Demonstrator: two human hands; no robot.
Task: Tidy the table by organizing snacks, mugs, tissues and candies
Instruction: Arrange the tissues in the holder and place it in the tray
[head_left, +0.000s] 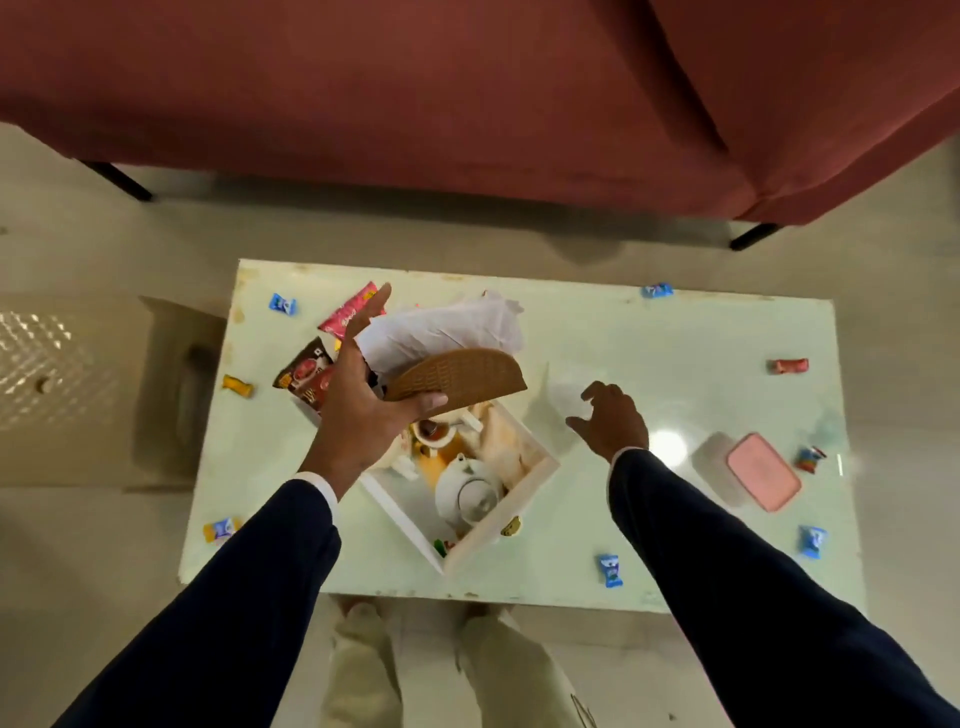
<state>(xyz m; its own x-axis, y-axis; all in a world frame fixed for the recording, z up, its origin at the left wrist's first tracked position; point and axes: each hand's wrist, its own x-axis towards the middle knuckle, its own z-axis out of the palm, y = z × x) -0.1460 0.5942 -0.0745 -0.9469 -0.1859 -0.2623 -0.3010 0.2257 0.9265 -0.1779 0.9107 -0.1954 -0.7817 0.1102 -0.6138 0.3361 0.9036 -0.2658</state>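
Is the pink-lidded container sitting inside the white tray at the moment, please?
No, the pink-lidded container sits on the table well to the right of the white tray, apart from it.

A home living room, red sofa (467, 93) on thin dark legs, pale tiled floor (78, 249), low white coffee table (675, 364) strewn with candies (282, 304), teapot (470, 493) in a tray (530, 483)

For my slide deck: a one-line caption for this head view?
Left hand lifts a tissue holder above the tray; right hand hovers over the candy-strewn table.
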